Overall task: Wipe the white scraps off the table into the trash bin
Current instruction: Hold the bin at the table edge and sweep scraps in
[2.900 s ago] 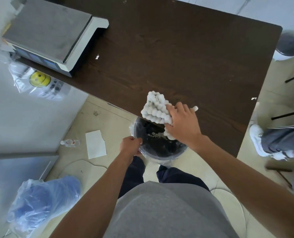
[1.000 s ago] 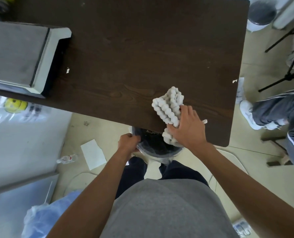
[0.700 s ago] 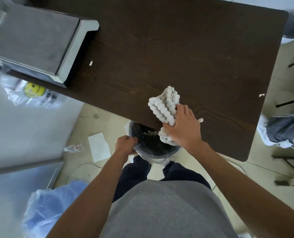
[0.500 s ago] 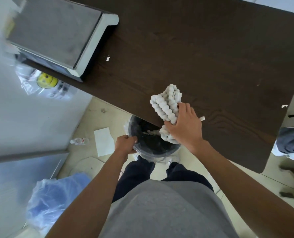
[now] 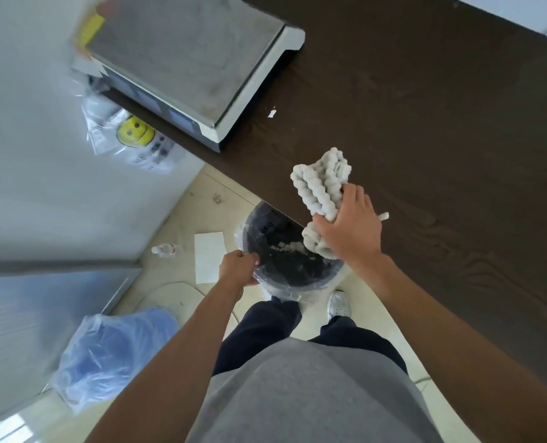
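Observation:
My right hand (image 5: 348,225) grips a knobbly white cloth (image 5: 321,183) at the near edge of the dark wooden table (image 5: 441,123); the cloth's lower end hangs over the edge above the trash bin. The black trash bin (image 5: 285,273), lined with clear plastic, sits just under the table edge with white scraps (image 5: 286,247) inside. My left hand (image 5: 238,266) holds the bin's left rim. One white scrap (image 5: 271,113) lies on the table next to the scale. Another small scrap (image 5: 383,215) shows beside my right hand.
A grey and white weighing scale (image 5: 185,59) fills the table's left end. On the floor lie a blue plastic bag (image 5: 115,346), a sheet of paper (image 5: 208,260) and a small bottle (image 5: 166,250). A clear bag with a yellow smiley (image 5: 134,135) hangs by the scale.
The view has swung right to left and closer. My right hand has bunched the cloth and lifted its far end slightly at the table edge. My left hand stays on the bin rim.

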{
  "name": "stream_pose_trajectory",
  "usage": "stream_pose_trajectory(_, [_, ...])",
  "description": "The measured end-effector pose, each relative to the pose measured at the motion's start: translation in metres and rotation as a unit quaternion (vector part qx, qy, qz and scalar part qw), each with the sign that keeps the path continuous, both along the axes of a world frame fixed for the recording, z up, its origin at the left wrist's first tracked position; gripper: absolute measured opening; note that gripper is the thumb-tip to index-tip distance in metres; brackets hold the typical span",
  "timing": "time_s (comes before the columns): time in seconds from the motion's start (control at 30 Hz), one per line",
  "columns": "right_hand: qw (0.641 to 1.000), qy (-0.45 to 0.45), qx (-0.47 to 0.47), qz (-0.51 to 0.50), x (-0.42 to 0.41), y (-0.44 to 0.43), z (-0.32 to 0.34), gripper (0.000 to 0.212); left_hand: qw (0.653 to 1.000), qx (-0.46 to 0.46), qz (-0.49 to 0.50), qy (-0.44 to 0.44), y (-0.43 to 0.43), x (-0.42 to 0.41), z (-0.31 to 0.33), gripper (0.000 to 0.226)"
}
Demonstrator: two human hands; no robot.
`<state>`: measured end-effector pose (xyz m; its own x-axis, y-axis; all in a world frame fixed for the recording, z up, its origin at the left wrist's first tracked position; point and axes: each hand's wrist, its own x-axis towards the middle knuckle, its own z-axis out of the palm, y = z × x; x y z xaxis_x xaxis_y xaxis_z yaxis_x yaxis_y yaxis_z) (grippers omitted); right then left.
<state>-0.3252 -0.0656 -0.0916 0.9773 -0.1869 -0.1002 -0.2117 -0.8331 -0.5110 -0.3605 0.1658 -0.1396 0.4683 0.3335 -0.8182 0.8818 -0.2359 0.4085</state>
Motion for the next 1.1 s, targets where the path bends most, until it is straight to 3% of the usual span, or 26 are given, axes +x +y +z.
stream_pose_trajectory(0.2, [0.999,0.002,-0.014,0.038,0.042,0.040,0.000,0.066,0.999,-0.017,0.038,-0.012,0.030,0.012,0.002,0.006])
stream_pose_trajectory(0.47, [0.993,0.024,-0.043,0.103,0.087,0.091,0.005,0.068,0.997,-0.011,0.069,-0.032,0.065,0.025,0.005,0.008])
stream_pose_trajectory(0.97, [0.944,-0.028,-0.092,0.316,0.010,0.063,-0.001,0.052,0.996,-0.017,0.085,-0.034,0.035,-0.014,0.010,0.015])
stream_pose_trajectory(1.1, [0.965,0.032,0.019,0.259,-0.007,0.034,0.002,0.039,0.997,-0.017,0.065,-0.035,0.015,-0.026,0.011,0.012])
